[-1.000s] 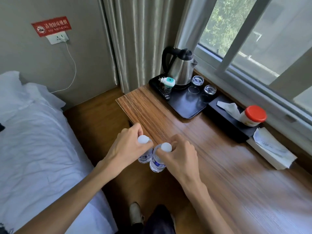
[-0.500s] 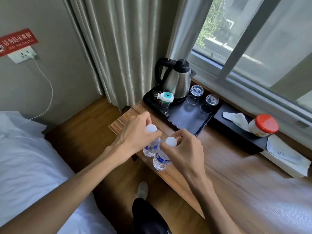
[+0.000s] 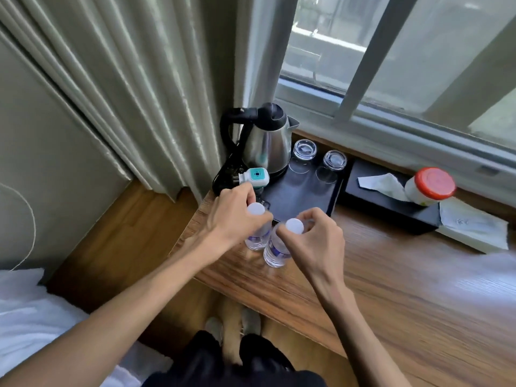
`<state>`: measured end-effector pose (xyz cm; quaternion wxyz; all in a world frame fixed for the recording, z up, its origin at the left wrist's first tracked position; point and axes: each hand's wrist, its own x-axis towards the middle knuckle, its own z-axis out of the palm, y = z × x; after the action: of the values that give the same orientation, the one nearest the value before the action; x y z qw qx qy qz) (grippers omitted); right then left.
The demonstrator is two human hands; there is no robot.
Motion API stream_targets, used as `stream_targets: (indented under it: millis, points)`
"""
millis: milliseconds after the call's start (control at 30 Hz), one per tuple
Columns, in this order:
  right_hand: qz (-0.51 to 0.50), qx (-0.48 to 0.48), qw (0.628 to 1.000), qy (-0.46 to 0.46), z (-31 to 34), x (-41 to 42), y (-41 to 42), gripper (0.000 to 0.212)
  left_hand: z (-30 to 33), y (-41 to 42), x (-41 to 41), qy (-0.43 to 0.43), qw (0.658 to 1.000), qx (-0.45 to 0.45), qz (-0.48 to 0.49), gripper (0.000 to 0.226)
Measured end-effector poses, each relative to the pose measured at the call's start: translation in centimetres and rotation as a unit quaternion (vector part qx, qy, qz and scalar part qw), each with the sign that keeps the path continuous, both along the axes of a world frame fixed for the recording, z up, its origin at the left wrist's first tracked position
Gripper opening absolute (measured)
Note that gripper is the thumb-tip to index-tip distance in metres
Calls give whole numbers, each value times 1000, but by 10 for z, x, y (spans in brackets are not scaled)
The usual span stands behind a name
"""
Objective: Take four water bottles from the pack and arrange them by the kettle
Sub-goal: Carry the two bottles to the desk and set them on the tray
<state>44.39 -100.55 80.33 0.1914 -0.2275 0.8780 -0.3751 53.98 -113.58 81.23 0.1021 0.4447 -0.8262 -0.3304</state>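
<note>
Two clear water bottles with white caps stand side by side at the near left corner of the wooden desk (image 3: 391, 289). My left hand (image 3: 234, 216) grips the neck of the left bottle (image 3: 255, 238). My right hand (image 3: 315, 241) holds the right bottle (image 3: 275, 252) just under its cap. Both bottles sit just in front of the black tray (image 3: 301, 196). The steel kettle (image 3: 265, 146) with a black handle stands at the tray's far left. The pack is out of view.
Two upturned glasses (image 3: 305, 149) stand on the tray right of the kettle. A white and teal plug-in device (image 3: 255, 177) lies by the kettle's base. A black tissue box (image 3: 391, 202) and a red-lidded jar (image 3: 430, 185) sit further right. Curtains hang behind; a bed (image 3: 25, 317) lies left.
Both hands carried the bottles forward over the desk's left corner, closer to the tray and kettle. The view moved nearer and tilted down.
</note>
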Motion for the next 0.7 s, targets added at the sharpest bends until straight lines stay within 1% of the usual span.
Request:
stream_targets:
  millis: [133, 300, 433, 533, 700]
  points:
    - [-52, 5, 999, 8, -3, -3, -12, 30, 1, -13, -18, -12, 999, 4, -52, 31]
    - [-96, 10, 995, 18, -2, -11, -22, 28, -1, -24, -33, -7, 997, 11, -74, 32]
    - [-126, 8, 992, 26, -2, -14, -25, 28, 0, -27, -36, -27, 995, 10, -97, 31]
    - [-111, 16, 993, 27, -3, -14, -27, 30, 1, -29, -36, -38, 994, 21, -105, 33]
    - [-67, 57, 996, 26, 1, -6, -26, 40, 1, -30, -28, -53, 990, 52, -119, 44]
